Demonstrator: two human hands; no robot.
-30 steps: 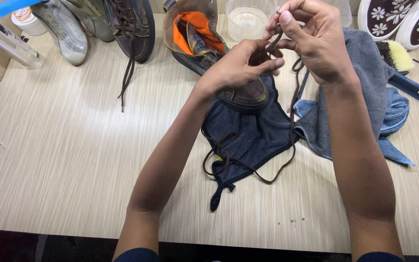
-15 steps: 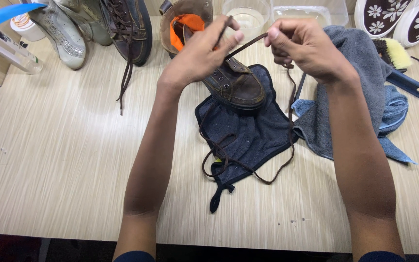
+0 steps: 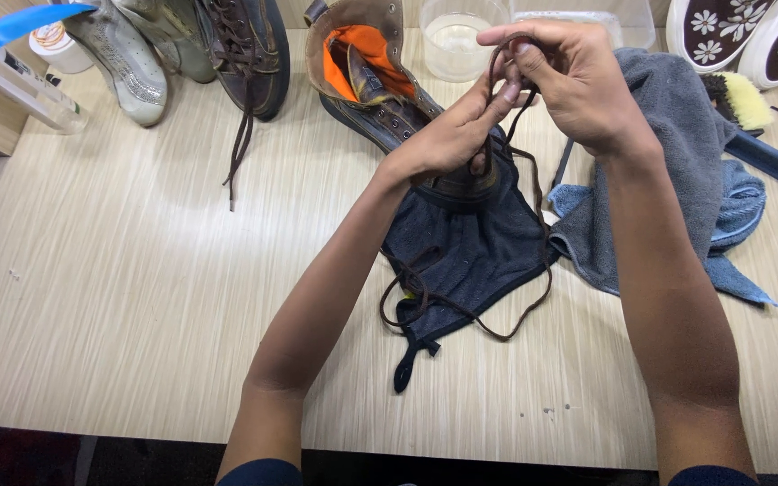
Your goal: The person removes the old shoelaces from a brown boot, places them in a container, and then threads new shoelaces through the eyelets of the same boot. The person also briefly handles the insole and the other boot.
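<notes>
Both hands pinch a brown lace (image 3: 533,270) — left hand (image 3: 447,135) meeting right hand (image 3: 565,76) above the brown boot (image 3: 371,81) (orange-lined); grey towel (image 3: 668,153) at three o'clock on the tabletop (image 3: 137,297).

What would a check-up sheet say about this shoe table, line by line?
Surface: pale wood-grain table, a few specks near the front edge.
Job's things: brown boot with orange lining lies on a dark cloth; its brown lace loops loose over the cloth.
Clutter: grey towel, blue cloth, brush, tub, bottle, laced boot, silver shoes, flowered shoes.
Grippers: left hand and right hand both pinch the lace above the boot.
Cables: nothing seen.
Surroundings: dark floor below the table edge.
</notes>
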